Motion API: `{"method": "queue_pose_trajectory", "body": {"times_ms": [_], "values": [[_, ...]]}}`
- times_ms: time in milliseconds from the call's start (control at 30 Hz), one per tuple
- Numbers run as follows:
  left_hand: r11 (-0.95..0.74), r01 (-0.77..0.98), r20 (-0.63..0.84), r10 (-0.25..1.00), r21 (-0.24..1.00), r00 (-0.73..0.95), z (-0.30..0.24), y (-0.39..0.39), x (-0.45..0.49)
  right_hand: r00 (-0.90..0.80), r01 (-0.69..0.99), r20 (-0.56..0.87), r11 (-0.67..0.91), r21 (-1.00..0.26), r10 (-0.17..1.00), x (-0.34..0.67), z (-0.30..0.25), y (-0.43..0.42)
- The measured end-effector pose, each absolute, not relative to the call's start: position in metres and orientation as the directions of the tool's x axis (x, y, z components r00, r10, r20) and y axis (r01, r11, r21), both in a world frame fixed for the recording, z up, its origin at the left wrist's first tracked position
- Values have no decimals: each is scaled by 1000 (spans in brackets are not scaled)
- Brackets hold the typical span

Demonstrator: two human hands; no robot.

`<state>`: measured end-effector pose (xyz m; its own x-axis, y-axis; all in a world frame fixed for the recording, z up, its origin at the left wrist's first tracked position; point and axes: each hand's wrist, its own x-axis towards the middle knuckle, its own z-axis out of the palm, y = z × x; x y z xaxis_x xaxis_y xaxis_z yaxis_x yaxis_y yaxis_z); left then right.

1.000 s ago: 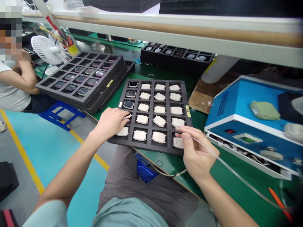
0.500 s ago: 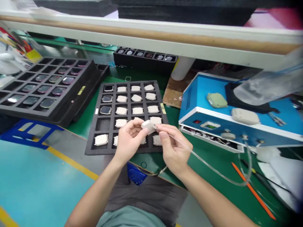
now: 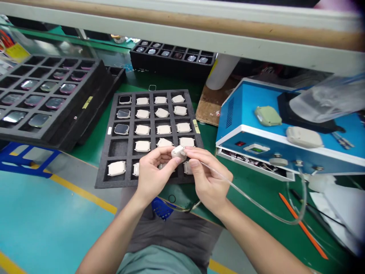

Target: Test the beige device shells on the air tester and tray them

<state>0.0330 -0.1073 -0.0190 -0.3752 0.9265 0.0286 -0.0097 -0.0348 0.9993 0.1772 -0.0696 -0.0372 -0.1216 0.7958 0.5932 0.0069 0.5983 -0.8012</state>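
My left hand [image 3: 152,173] is closed on a small white watch case [image 3: 178,152], held above the near edge of a black foam tray [image 3: 111,179]. My right hand [image 3: 207,179] pinches the tip of a thin clear tube [image 3: 256,203] against that case. The tray's cells hold several white cases, and three dark-faced ones lie in its left column. One left-column cell [image 3: 118,147] is empty.
A blue machine [image 3: 285,140] with a green part and a beige part on top stands at the right. A stack of black trays [image 3: 48,99] with shiny-faced parts lies at the left, another tray [image 3: 171,57] at the back. An orange pen [image 3: 302,224] lies on the green mat.
My left hand lifted a white case out of the tray's left column and brought it up to the tube tip in my right hand. The view swung right.
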Motion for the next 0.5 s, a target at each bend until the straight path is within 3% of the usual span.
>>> {"method": "queue_pose_trajectory", "body": {"times_ms": [500], "values": [[-86, 11, 84, 934, 996, -348, -24, -109, 32, -120, -3, 592, 597, -803, 797, 178, -38, -69]]}}
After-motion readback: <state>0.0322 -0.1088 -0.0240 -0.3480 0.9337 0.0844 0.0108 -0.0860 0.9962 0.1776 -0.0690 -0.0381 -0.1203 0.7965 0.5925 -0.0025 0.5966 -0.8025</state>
